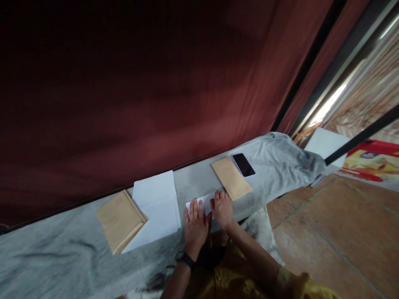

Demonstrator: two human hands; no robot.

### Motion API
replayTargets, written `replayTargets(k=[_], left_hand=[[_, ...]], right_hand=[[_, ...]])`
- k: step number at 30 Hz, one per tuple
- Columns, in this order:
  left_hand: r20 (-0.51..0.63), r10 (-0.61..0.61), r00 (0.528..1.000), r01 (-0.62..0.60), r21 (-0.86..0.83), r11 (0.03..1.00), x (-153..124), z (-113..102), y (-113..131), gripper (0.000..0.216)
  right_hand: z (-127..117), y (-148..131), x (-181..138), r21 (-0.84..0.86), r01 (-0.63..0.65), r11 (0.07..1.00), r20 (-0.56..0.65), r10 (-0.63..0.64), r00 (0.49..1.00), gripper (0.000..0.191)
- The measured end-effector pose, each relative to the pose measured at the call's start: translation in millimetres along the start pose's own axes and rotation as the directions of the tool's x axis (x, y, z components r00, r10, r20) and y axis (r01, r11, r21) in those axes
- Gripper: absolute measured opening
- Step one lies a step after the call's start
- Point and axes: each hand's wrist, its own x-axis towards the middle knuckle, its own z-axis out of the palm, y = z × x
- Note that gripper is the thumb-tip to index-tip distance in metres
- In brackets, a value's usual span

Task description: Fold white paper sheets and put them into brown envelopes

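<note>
A folded sheet of white paper (206,202) lies on the grey cloth in front of me. My left hand (196,224) rests flat across its left part, fingers stretched and slightly spread. At the paper's right end, my right hand (222,209) is closed, its bent fingers pressed down on it; the hand hides that end. Just beyond the right hand is a single brown envelope (231,177), touching or nearly touching a dark-screened phone (243,165). To the left are a stack of white paper sheets (156,207) and a pile of brown envelopes (120,220) overlapping it.
The grey cloth (62,253) covers a long narrow surface along a dark red curtain (156,124). On the right are a tiled floor (324,232), a dark pole (361,135) and a red and yellow printed box (374,162). A dark watch (186,260) is on my left wrist.
</note>
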Motion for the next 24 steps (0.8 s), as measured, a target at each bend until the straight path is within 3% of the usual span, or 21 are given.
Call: replayTargets(k=[7, 12, 15, 18, 21, 24], left_hand=[[-0.04, -0.001, 0.999, 0.001, -0.014, 1.0, -1.8, 4.6, -2.7, 0.061], [-0.064, -0.021, 0.998, 0.015, -0.088, 0.996, -1.2, 3.1, -3.3, 0.062], [-0.159, -0.124, 0.979, 0.093, -0.189, 0.978, 14.3, -15.5, -9.2, 0.065], [-0.271, -0.196, 0.942, 0.141, -0.21, 0.968, 41.0, -47.2, -24.3, 0.064], [-0.324, -0.074, 0.943, 0.025, -0.152, 0.988, 62.1, -74.9, -41.8, 0.034], [-0.265, 0.101, 0.959, -0.133, -0.104, 0.986, 61.3, -81.2, -49.4, 0.026]], right_hand=[[3.8, 4.5, 22.7, 0.05, -0.076, 0.996, 0.011, 0.075, 0.997, 0.013], [-10.0, 1.1, 33.3, 0.155, -0.019, 0.988, 0.077, 0.007, 0.997, 0.011], [-27.6, -4.5, 40.8, 0.255, 0.056, 0.965, 0.1, -0.084, 0.991, 0.014], [-51.5, -6.7, 48.4, 0.363, 0.114, 0.925, 0.097, -0.159, 0.982, 0.017], [-69.2, -2.8, 50.3, 0.535, 0.176, 0.826, 0.033, -0.229, 0.973, 0.024], [-67.6, 7.1, 41.6, 0.577, 0.234, 0.783, -0.024, -0.27, 0.963, 0.03]])
